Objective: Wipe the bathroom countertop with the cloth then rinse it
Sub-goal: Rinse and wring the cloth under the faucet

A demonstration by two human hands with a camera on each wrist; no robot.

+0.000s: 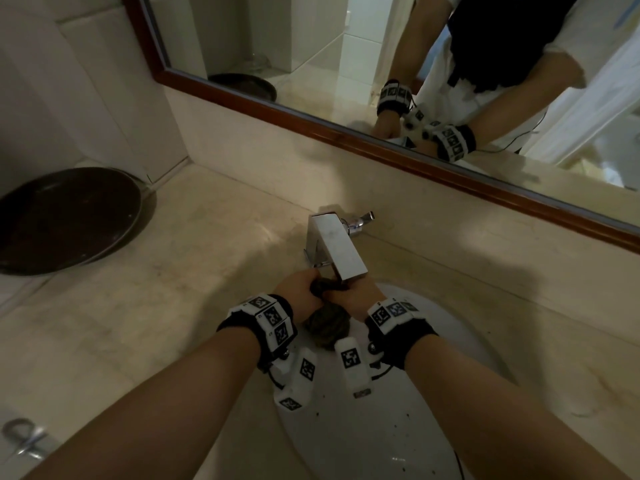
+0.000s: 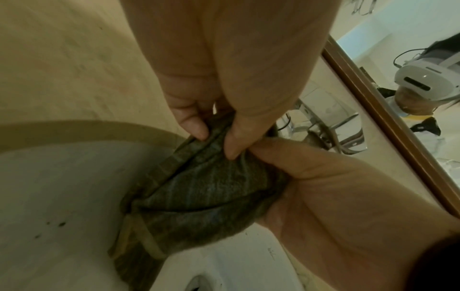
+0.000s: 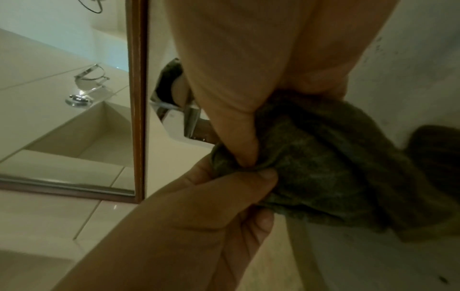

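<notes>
A dark grey-green cloth (image 1: 326, 328) is bunched between both hands, just under the spout of the square chrome faucet (image 1: 337, 244) and over the white sink (image 1: 436, 344). My left hand (image 1: 308, 284) pinches its upper left end. My right hand (image 1: 349, 293) grips the end beside it. In the left wrist view, the left hand (image 2: 216, 141) pinches folds of the cloth (image 2: 206, 195) while the right hand (image 2: 323, 187) wraps it from the side. The right wrist view has the right hand (image 3: 248, 153) and the left hand (image 3: 211, 200) both curled into the cloth (image 3: 323, 169). I cannot tell whether water runs.
Beige marble countertop (image 1: 166, 271) surrounds the sink. A dark round tray (image 1: 65, 220) lies on it at the far left. A wood-framed mirror (image 1: 311, 46) runs along the back wall. Dark specks dot the sink bowl. A chrome fitting (image 1: 24, 438) shows at the lower left.
</notes>
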